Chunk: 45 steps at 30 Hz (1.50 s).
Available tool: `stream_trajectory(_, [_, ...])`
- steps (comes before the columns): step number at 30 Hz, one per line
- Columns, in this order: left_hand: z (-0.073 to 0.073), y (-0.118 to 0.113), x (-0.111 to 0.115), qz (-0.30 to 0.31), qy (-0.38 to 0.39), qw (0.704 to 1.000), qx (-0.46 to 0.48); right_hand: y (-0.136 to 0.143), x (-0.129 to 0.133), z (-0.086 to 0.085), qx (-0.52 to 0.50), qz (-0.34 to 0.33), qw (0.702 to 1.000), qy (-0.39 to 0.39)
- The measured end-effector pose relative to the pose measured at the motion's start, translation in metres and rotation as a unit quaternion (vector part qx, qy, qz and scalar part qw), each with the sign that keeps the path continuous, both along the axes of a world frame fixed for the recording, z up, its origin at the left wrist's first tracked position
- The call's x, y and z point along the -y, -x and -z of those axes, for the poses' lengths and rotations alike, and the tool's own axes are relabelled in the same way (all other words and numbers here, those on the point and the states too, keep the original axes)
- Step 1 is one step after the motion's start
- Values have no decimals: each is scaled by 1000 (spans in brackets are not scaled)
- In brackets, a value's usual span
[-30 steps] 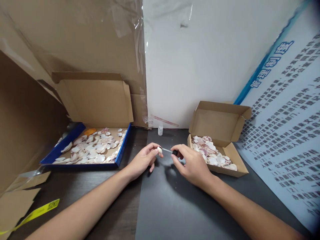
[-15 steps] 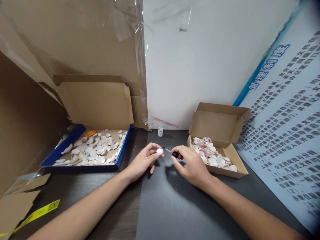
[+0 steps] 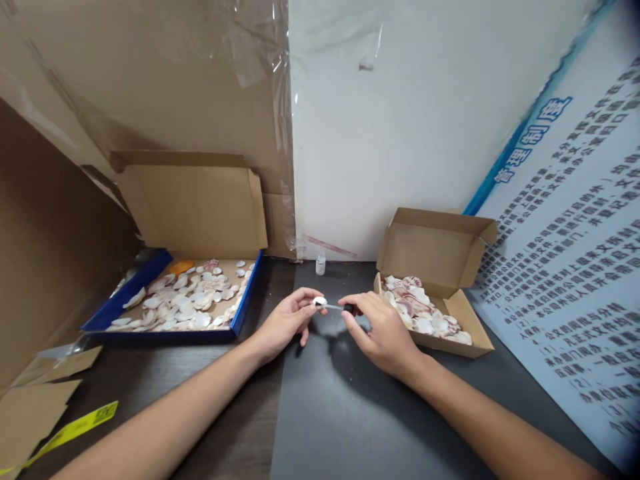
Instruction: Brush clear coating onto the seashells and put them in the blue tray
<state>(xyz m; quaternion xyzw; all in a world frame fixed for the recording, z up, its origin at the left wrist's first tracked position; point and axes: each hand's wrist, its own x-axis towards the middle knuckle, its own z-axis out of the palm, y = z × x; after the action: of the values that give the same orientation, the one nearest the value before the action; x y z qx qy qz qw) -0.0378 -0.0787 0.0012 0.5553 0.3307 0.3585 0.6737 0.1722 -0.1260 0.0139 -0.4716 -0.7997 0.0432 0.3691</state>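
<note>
Between the fingertips of my left hand (image 3: pixel 291 321) is a small white seashell (image 3: pixel 320 301), held above the table. My right hand (image 3: pixel 377 327) pinches the black cap of a small brush applicator (image 3: pixel 334 307), whose thin stem points left. The dark brush tip lies at the shell, over its lower edge; whether it touches is too small to tell. Behind both hands a small clear bottle with a white label (image 3: pixel 321 265) stands upright near the wall.
On the left an open blue-sided box (image 3: pixel 167 335) holds many shells. At right an open cardboard box (image 3: pixel 480 327) holds larger striped and white shells. A yellow strip (image 3: pixel 75 430) and cardboard pieces (image 3: pixel 40 413) lie front left. A printed poster (image 3: pixel 565 280) leans at right.
The brush tip has moved left and slightly down, from just right of the shell to over it. My left hand keeps the shell in nearly the same place.
</note>
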Motion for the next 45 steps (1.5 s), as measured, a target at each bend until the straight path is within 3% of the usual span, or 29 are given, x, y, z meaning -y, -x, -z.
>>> stream_trajectory(12, [1,-1,1,-38,15,999,4,-2,-2,1,-14,-14,999,-33])
stream_trajectory(23, [0,-3,2,-40,0,999,-18,-1,-1,-2,-17,-42,998,-47])
stream_trajectory(27, [0,-3,2,-44,-2,999,-18,0,0,-3,-12,-19,999,-41])
stream_trajectory(31, [1,-2,1,-38,-6,999,-15,1,1,-3,-10,-48,998,-29])
stream_trajectory(35, [2,-2,1,-34,-14,999,-23,2,2,-3,-3,-12,1000,-20])
stream_trajectory(39, [1,-1,1,-34,-14,999,-17,2,3,-2,-8,-40,999,-10])
stream_trajectory(45, [0,0,1,-18,-6,1000,12,3,4,-1,-10,-29,999,-45])
